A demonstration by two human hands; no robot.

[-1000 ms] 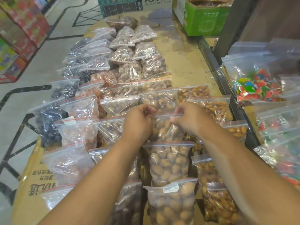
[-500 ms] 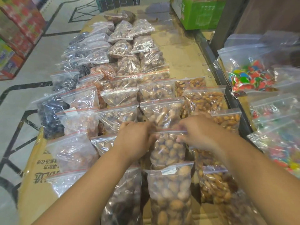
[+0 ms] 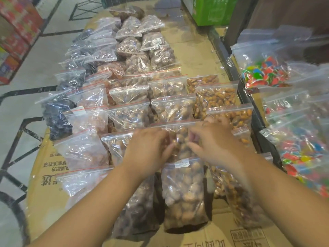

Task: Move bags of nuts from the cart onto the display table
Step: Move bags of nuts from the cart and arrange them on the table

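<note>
Hands lowered with nut bag (image 3: 179, 139) | left hand (image 3: 147, 150), right hand (image 3: 211, 141) pinching it | display table (image 3: 195, 56)

I see the display table (image 3: 197, 56) covered with flattened brown cardboard (image 3: 44, 189) printed with dark characters. Directly on it lie clear zip bags in overlapping rows: dark dried fruit (image 3: 58, 113) along the left edge, pinkish pieces (image 3: 89, 120) next, brown nuts (image 3: 131, 116) in the middle, orange-brown kernels (image 3: 216, 97) on the right. A labelled bag of nuts (image 3: 183, 193) lies nearest me
</note>
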